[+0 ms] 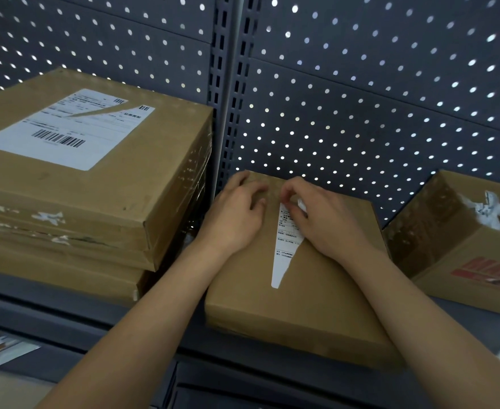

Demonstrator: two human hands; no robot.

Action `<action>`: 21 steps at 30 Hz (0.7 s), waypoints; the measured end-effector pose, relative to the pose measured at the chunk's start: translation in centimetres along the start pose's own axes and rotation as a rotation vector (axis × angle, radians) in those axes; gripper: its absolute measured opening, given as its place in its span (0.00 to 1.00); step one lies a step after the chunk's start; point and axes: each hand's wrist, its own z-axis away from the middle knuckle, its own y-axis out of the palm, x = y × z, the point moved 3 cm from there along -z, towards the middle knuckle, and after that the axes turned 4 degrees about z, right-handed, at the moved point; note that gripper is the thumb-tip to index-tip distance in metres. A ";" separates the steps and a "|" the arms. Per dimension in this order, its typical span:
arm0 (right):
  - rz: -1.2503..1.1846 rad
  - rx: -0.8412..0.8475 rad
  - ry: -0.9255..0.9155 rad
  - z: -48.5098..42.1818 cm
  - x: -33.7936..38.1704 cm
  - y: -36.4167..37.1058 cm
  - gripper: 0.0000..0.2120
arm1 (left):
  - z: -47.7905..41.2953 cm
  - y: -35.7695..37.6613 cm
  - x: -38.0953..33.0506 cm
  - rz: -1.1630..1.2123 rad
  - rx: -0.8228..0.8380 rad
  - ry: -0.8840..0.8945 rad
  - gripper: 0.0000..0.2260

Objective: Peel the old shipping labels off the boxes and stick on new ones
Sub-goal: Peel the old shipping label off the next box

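Observation:
A flat brown cardboard box [302, 302] lies on the dark shelf in the middle. A torn white strip of the old shipping label [282, 249] runs down its top, narrowing to a point near the front. My left hand [234, 215] rests on the box's far left corner, fingers curled onto the cardboard. My right hand [319, 219] is at the strip's far end, where thumb and fingers pinch the lifted paper edge. To the left, a stack of flat boxes [74, 202] carries a large white label [65, 128] with barcodes and a torn slit.
An open cardboard box [455, 246] at the right holds crumpled white label scraps [490, 211]. A grey perforated back panel [361, 98] closes off the shelf behind. The shelf's front edge [154, 329] runs below the boxes. Paper lies blurred at the lower left.

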 end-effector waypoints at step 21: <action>-0.071 0.024 0.049 -0.2 -0.4 -0.1 0.08 | 0.1 -0.1 -0.1 0.003 0.009 -0.011 0.17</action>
